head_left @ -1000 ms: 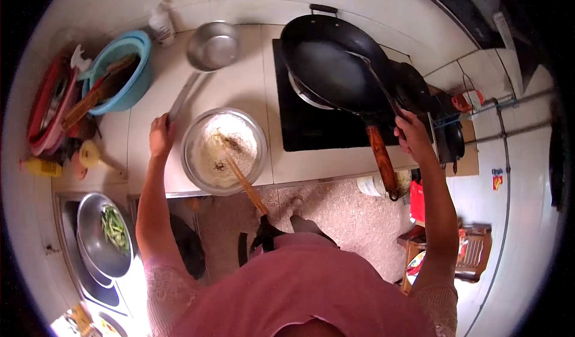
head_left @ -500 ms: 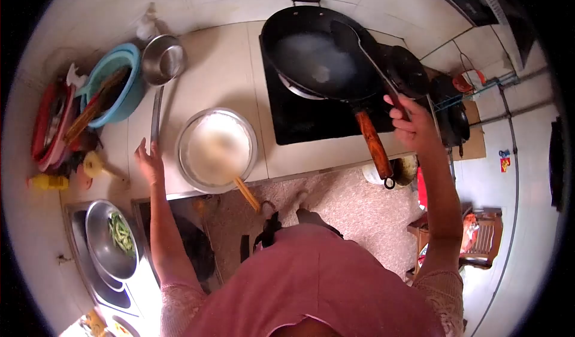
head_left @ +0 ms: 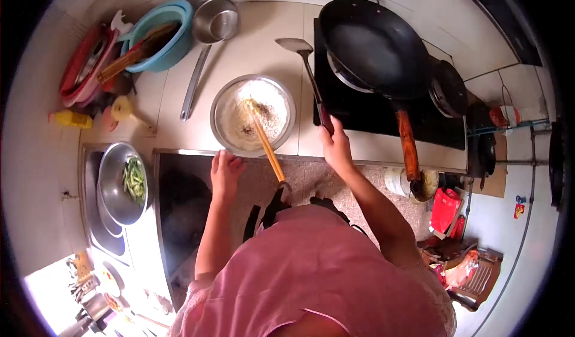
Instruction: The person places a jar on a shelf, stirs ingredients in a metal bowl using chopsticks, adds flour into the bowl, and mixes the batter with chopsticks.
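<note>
My right hand [head_left: 337, 148] is closed round the handle of a spatula [head_left: 311, 76], whose metal blade is over the counter between the bowl and the wok. Just below the bowl, at the counter's front edge, my left hand [head_left: 226, 170] has loosely bent fingers and holds nothing I can see. The metal bowl [head_left: 218, 129] contains a pale, flour-like mass with dark specks. A pair of chopsticks [head_left: 268, 146] leans in it, their ends jutting over the edge. On the stove sits a black wok [head_left: 371, 49] with a wooden handle, its inside hazy.
A long-handled ladle [head_left: 196, 79] lies behind the bowl to the left. Beyond it are a blue basin [head_left: 171, 52] and red baskets [head_left: 81, 73]. At the left sink, a steel bowl [head_left: 114, 184] holds green vegetables. A dark pan [head_left: 449, 88] is right of the wok.
The spatula has moved from inside the wok to the left, over the counter, in my right hand. My left hand has left the ladle handle and come right, beside the bowl.
</note>
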`<act>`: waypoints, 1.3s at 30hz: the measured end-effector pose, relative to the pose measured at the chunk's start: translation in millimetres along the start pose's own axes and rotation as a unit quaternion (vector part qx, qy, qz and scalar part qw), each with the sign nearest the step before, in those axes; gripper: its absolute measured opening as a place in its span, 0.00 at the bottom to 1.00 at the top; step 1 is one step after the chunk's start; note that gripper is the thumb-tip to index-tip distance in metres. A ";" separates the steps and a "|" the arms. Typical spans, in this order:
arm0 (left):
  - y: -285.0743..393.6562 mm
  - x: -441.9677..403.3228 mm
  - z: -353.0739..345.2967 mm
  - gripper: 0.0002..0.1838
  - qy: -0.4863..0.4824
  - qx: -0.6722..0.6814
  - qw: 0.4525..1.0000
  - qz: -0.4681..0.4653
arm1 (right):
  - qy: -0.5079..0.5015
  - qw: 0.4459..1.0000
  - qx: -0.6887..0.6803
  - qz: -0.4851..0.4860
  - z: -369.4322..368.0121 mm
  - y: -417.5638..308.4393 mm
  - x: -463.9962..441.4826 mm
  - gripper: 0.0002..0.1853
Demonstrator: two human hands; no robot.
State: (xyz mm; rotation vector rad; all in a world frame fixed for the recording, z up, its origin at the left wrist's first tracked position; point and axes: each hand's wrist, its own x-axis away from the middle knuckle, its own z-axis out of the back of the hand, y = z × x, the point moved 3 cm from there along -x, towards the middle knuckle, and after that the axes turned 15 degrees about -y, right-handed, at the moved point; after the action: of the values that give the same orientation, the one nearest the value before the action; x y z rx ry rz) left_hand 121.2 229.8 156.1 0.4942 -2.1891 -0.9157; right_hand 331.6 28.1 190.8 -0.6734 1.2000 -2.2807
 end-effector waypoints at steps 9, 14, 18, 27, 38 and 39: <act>8.2 -33.7 -23.7 0.27 -0.052 -0.065 0.995 0.061 | -0.002 0.987 0.163 0.000 -6.0 21.8 -39.0 0.23; -3.1 -40.5 -18.2 0.20 0.028 -0.115 0.990 0.073 | -0.002 0.936 0.348 0.047 -2.5 6.0 -27.5 0.24; -3.8 -30.6 -24.6 0.17 0.001 -0.063 0.998 0.014 | -0.082 0.937 0.298 0.166 -31.7 -44.8 29.7 0.33; -35.4 55.3 -47.3 0.18 0.030 -0.019 0.996 -0.086 | -0.041 0.911 0.150 0.383 15.6 -141.8 55.8 0.05; -103.6 183.0 -69.8 0.19 0.092 0.078 0.993 0.011 | -0.232 0.948 -0.039 0.212 46.2 -76.2 99.8 0.10; -108.2 188.3 -66.8 0.18 0.084 0.081 0.993 0.009 | -0.291 0.928 -0.018 0.233 36.3 -77.5 110.5 0.08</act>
State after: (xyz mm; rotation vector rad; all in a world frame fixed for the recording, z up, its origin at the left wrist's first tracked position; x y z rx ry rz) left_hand 49.8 17.9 196.9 0.6062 -2.1200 -0.6646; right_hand 255.3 -22.3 296.6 -0.8854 0.9752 -1.5177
